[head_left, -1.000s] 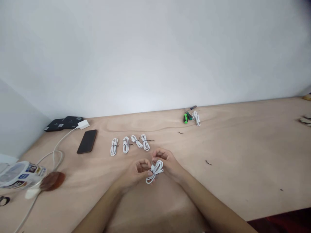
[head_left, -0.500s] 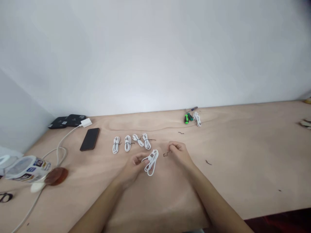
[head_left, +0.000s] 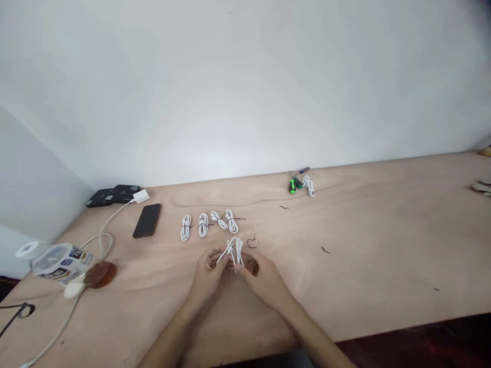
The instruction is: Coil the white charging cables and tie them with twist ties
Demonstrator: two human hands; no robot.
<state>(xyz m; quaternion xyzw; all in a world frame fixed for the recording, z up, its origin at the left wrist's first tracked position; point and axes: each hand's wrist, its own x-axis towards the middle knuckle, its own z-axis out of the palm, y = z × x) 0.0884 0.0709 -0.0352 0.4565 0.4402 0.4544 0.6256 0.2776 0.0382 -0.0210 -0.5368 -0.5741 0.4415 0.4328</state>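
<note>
Fingers (head_left: 213,258) of our left hand (head_left: 207,273) and right hand (head_left: 264,281) clamp on the looped white cable (head_left: 234,250), held over the bench (head_left: 383,255) near four coiled cables (head_left: 203,225); a firm pinch keeps loops aligned.

Bench (head_left: 383,245) free R; 4 cable coils (head_left: 203,225) block fwd.

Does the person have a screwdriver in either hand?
No, the left hand and right hand both hold a white cable, while the green-handled screwdrivers lie farther off on the plywood table.
</note>
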